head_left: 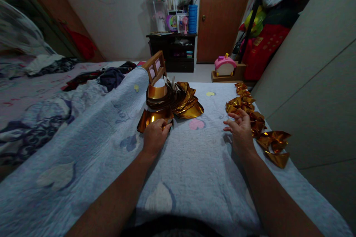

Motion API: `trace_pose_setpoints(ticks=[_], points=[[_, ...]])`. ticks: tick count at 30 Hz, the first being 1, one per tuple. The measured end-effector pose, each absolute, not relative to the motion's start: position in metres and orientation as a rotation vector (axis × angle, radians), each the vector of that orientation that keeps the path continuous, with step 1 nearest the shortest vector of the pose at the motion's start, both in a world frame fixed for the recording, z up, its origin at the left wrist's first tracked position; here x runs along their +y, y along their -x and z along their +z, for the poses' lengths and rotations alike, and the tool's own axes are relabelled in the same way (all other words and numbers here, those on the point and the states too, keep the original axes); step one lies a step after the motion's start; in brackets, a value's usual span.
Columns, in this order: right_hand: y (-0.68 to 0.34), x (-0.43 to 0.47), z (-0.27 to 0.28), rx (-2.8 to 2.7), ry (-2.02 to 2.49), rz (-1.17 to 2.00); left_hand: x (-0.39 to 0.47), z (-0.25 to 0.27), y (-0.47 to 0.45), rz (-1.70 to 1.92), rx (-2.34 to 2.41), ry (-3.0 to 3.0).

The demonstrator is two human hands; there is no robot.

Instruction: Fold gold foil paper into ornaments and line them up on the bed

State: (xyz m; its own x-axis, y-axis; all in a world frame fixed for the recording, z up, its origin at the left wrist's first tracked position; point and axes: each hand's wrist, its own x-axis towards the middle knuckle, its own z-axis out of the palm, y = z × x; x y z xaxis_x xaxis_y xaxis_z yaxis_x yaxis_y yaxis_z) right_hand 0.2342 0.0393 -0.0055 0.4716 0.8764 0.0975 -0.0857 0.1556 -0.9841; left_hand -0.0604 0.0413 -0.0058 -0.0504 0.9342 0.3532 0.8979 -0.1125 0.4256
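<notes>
Cloth (194, 177) in pale blue lies beneath your left hand (155, 137), pinched on a gold sheet (152, 117), and your loosely spread right hand (241, 131), a wooden door (226, 18) beyond.

Home bedroom | heart-print quilt (197, 166) | wooden door (225, 26) | pink toy (224, 66) | fan (18, 27), seemingly

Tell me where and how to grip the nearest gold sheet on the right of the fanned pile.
Probably best pinched at the right near corner of that gold sheet, coming from the right: this curved edge faces outward over the quilt, while its other end runs in among the overlapping sheets.
</notes>
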Motion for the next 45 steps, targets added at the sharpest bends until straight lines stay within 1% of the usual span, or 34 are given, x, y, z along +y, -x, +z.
trace_pose_setpoints(ticks=[7, 11, 15, 19, 25, 30, 35, 38, 40, 42, 45], points=[[-0.231, 0.036, -0.001, -0.872, 1.222, 0.909, 0.037, -0.001, 0.058, 1.209, 1.923, -2.023], [-0.227, 0.032, 0.003, -0.964, 1.227, 1.063, 0.029, 0.001, 0.053, 1.412, 1.718, -1.919], [-0.223, 0.028, 0.005, -1.06, 1.239, 1.219, 0.02, 0.001, 0.046, 1.553, 1.442, -1.984], [-0.22, 0.025, 0.004, -1.07, 1.212, 1.341, 0.011, 0.001, 0.037, 1.507, 1.061, -2.207], [-0.217, 0.024, 0.002, -1.014, 1.111, 1.683, -0.003, 0.005, 0.017, 1.336, 0.65, -2.397], [-0.218, 0.02, 0.002, -1.026, 1.116, 1.745, -0.011, 0.005, 0.009, 1.251, 0.47, -2.463], [-0.22, 0.018, 0.002, -1.019, 1.026, 1.853, -0.017, 0.003, 0.006, 1.207, 0.427, -2.55], [-0.217, 0.018, 0.004, -1.002, 0.944, 1.866, -0.018, 0.002, 0.006, 1.257, 0.519, -2.575], [-0.216, 0.019, 0.007, -1.016, 0.947, 1.81, -0.019, 0.002, 0.007, 1.323, 0.722, -2.554], [-0.217, 0.019, 0.009, -1.054, 1.015, 1.654, -0.019, 0.002, 0.009, 1.369, 0.954, -2.446], [-0.219, 0.02, 0.009, -1.058, 1.096, 1.456, -0.017, 0.001, 0.011, 1.319, 1.049, -2.113]])
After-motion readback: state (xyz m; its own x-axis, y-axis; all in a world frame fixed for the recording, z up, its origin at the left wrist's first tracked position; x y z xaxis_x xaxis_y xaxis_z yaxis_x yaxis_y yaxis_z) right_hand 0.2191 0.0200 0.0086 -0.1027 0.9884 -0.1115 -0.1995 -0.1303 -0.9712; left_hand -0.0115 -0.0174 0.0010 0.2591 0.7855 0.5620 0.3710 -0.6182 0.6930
